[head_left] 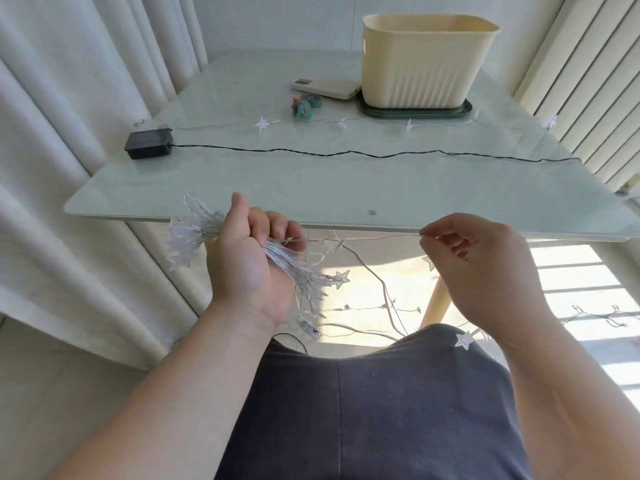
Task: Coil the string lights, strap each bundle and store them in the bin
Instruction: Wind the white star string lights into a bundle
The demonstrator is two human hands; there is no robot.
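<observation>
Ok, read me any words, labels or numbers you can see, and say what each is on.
Ringed mark on the near edge of the table: too small to read.
Dark panel on the white device: blurred, nothing readable.
Bin and black battery box: no lettering shows.

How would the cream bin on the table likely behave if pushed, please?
The cream bin looks like thin plastic, so probably light. Standing on the green tray, it might slide; being tall, a high push could tip it.
</observation>
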